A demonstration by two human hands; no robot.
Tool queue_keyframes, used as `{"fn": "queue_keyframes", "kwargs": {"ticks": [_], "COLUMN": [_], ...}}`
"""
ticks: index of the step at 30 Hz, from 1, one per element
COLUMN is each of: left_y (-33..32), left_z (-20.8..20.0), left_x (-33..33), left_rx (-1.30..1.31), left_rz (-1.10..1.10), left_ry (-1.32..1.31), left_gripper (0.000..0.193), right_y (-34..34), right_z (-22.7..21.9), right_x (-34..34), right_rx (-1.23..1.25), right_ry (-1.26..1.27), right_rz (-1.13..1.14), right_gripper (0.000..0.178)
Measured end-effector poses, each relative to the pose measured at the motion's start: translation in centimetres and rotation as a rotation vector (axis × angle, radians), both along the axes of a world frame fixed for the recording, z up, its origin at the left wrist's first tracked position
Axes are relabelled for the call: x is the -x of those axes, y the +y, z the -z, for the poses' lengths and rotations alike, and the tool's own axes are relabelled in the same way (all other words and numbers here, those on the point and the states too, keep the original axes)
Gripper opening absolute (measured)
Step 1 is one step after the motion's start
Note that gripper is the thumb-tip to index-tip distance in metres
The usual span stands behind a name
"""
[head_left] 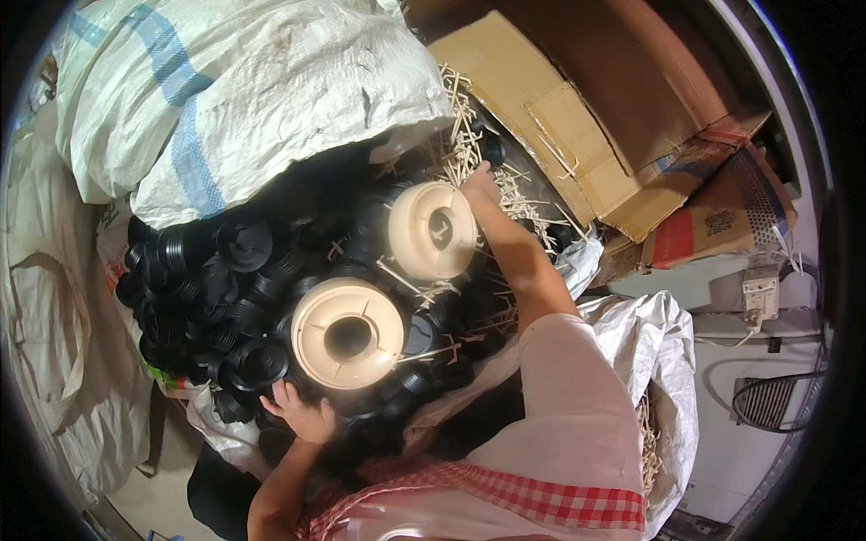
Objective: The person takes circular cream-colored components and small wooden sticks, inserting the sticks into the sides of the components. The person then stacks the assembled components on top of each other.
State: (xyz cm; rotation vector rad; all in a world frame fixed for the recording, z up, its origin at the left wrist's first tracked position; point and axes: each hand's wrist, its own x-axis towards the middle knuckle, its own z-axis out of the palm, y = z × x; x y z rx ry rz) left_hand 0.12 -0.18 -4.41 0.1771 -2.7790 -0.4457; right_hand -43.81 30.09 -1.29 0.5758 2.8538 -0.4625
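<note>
Two cream-coloured round plastic parts with a wide rim and a central hole lie on a heap of black ribbed plastic caps (244, 248). The nearer round part (307, 338) shows its inner ribs; the farther round part (410, 230) is tilted. My left hand (302, 415) is open at the heap's near edge, fingers spread beside a black cap and just below the nearer round part. Reaching past the farther round part, my right hand (483, 185) is by thin cream plastic sticks (462, 149), a finger stretched out; its other fingers are partly hidden. Nothing shows in either hand.
A large white woven sack (298, 81) with blue stripes covers the heap's far side. Open cardboard boxes (541, 117) stand at the far right. Another white sack (654, 352) holding sticks is beside my right arm. A socket box (760, 293) with cables is farther right.
</note>
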Motion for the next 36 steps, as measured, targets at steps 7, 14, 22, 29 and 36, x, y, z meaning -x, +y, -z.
{"fn": "queue_keyframes", "kwargs": {"ticks": [7, 14, 22, 29, 36], "left_y": [0.1, 0.3, 0.9, 0.2, -0.2], "left_z": [-0.3, -1.3, -2.5, -3.3, -7.3], "left_x": [0.1, 0.1, 0.7, 0.2, -0.2], "left_rx": [-0.052, -0.05, -0.082, -0.097, -0.113], "left_rz": [-0.005, -0.028, -0.061, -0.051, -0.001], "left_ry": [0.01, -0.039, -0.126, -0.073, -0.473], "left_gripper": [0.088, 0.079, 0.078, 0.084, 0.103], "right_y": [0.5, 1.3, 2.8, -1.8, -10.4], "right_z": [-4.2, -10.5, -20.4, -29.7, -34.7], "right_x": [-4.6, -8.9, -11.4, -14.6, -19.2], "right_rx": [-0.024, 0.073, 0.381, 0.674, 1.359], "right_ry": [0.128, 0.397, 0.839, 1.137, 1.342], "right_rz": [-0.103, -0.033, -0.085, -0.151, -0.061], "right_gripper": [0.056, 0.075, 0.062, 0.062, 0.043]}}
